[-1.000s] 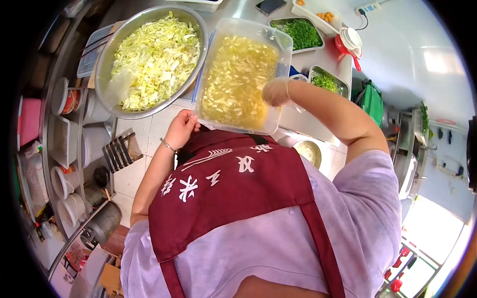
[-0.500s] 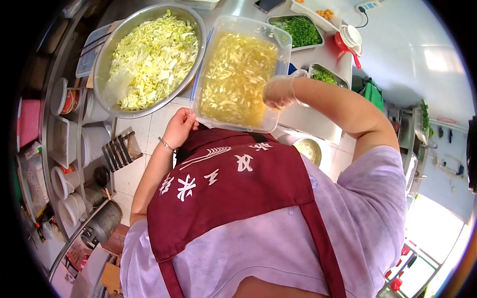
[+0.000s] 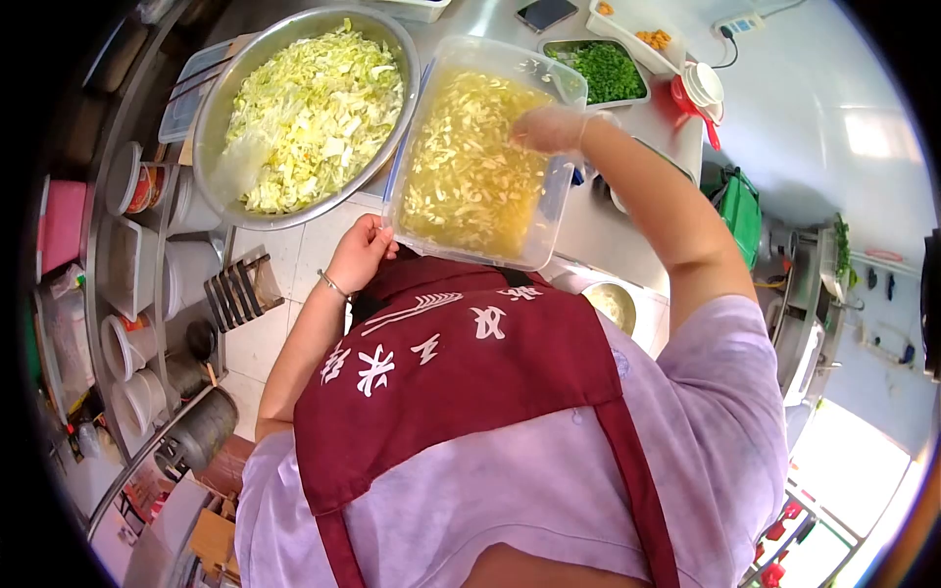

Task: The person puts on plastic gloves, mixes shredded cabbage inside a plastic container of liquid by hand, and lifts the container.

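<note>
Bare left hand (image 3: 365, 257) pinches near-left corner of clear rectangular plastic tub (image 3: 559, 196), probably steadying it beside round steel bowl (image 3: 211, 127). Translucent-gloved right hand (image 3: 546, 129) curls above tub's yellow liquid (image 3: 466, 162); can't tell if holding anything.

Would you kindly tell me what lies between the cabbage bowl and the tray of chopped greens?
The clear tub of yellowish liquid lies between them, as the head view shows.
</note>
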Demonstrator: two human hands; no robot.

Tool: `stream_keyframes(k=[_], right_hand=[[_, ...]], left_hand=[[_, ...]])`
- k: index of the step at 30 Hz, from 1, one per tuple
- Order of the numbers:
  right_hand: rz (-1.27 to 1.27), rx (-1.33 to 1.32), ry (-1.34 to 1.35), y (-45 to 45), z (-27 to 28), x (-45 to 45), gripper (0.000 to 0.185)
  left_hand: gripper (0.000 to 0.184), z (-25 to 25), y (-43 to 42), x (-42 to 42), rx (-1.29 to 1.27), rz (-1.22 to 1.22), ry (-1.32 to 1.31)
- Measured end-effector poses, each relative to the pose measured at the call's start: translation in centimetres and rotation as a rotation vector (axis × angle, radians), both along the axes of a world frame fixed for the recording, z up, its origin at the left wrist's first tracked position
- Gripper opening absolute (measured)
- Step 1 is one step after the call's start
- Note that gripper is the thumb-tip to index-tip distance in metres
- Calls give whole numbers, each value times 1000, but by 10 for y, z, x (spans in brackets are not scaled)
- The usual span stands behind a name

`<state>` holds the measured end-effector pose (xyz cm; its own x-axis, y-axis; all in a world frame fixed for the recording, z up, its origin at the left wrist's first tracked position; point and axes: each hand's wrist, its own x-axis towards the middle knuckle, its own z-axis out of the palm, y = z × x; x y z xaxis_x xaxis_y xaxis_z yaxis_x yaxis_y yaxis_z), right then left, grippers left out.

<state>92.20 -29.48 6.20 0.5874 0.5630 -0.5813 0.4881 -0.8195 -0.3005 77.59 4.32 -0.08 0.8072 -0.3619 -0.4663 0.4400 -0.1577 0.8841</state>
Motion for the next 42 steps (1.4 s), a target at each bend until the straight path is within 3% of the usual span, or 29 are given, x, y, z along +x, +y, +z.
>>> stream_keyframes(k=[1, 2, 5, 6, 9, 11, 13, 15, 16, 18, 24, 28, 30, 34, 36, 37, 39, 42], right_hand=[[-33, -176, 31, 0, 2, 6, 22], [285, -395, -13, -4, -8, 12, 23], [295, -607, 1, -25, -66, 0, 23], [298, -609, -4, -20, -64, -4, 23], [735, -535, 111, 19, -30, -44, 20], [374, -440, 504, 55, 38, -50, 22], [234, -249, 478, 17, -35, -22, 24], [229, -275, -24, 18, -15, -3, 24], [228, -274, -31, 14, -14, 6, 24], [161, -93, -501, 6, -9, 20, 25], [-132, -122, -697, -6, -36, 55, 19], [-389, -378, -509, -13, -55, 51, 17], [75, -547, -401, -22, -60, 48, 14], [-40, -529, -322, -21, -78, 72, 35], [137, -469, -432, -44, -131, 90, 47], [136, -469, -432, -36, -114, 80, 47], [-470, -48, -215, -5, -58, 45, 59], [-442, -7, -244, 5, -76, 44, 64]], left_hand=[[16, 1, -1, 0, -2, 3, 2], [16, 3, -1, 1, -4, 6, 0], [17, 5, -2, 1, -16, 19, 24], [17, 4, -2, 0, -18, 24, 20], [17, 0, -1, 0, -16, 31, 19], [18, 0, 0, 0, -31, 25, 29], [18, 2, -1, 0, -18, 22, 24], [18, 0, -1, 0, 2, 24, 18], [18, 0, -1, 0, 4, 24, 12], [18, -2, 0, -1, 6, 18, 11], [18, 2, -1, -1, 1, 25, 14], [18, 2, 0, 0, 10, 15, 9], [17, 2, 0, 0, 5, 20, 18], [17, 3, 0, 0, 17, 12, 17], [17, 6, 0, 1, 36, -5, 15], [17, 5, 0, 2, 37, -6, 15], [16, 3, 1, 1, -27, 15, 34], [16, 5, 1, 1, -11, 5, 20]])
